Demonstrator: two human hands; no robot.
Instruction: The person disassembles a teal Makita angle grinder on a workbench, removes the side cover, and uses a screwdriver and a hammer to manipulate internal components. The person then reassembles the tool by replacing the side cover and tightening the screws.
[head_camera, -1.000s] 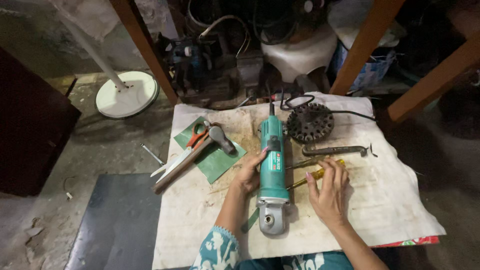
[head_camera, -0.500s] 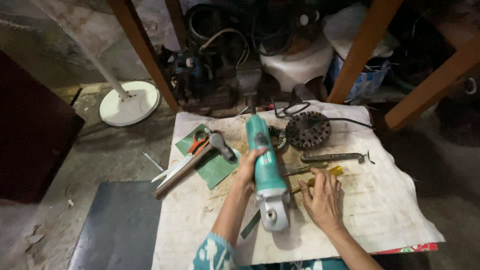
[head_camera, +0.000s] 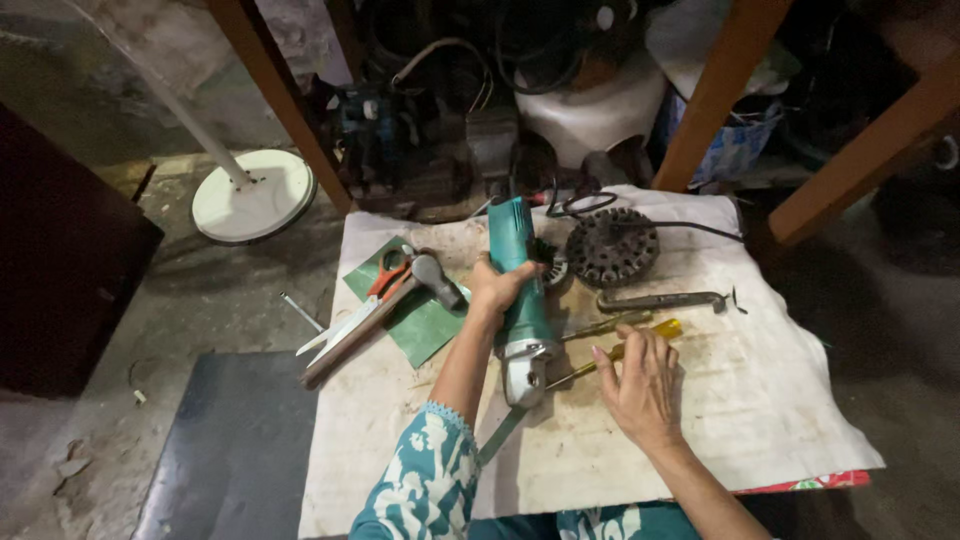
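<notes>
My left hand (head_camera: 497, 290) grips the teal body of an angle grinder (head_camera: 522, 300) and holds it tilted above the white cloth (head_camera: 720, 400), its grey metal head pointing toward me. My right hand (head_camera: 640, 388) rests flat on the cloth with fingers spread, its fingertips touching a yellow-handled screwdriver (head_camera: 620, 350). A second screwdriver lies just beyond it, partly under the grinder. A dark round motor stator (head_camera: 612, 246) with a black cable sits behind the grinder.
A hammer (head_camera: 380, 312) and orange-handled scissors (head_camera: 372, 295) lie on a green sheet (head_camera: 425, 325) at the left. A bent metal bar (head_camera: 660, 300) lies right of the stator. A white fan base (head_camera: 252, 195) stands on the floor; wooden legs (head_camera: 715, 95) and clutter stand behind.
My left hand has lifted the grinder off the cloth and tilted it, its rear end swinging left. My right hand shifted slightly toward the yellow-handled screwdriver.
</notes>
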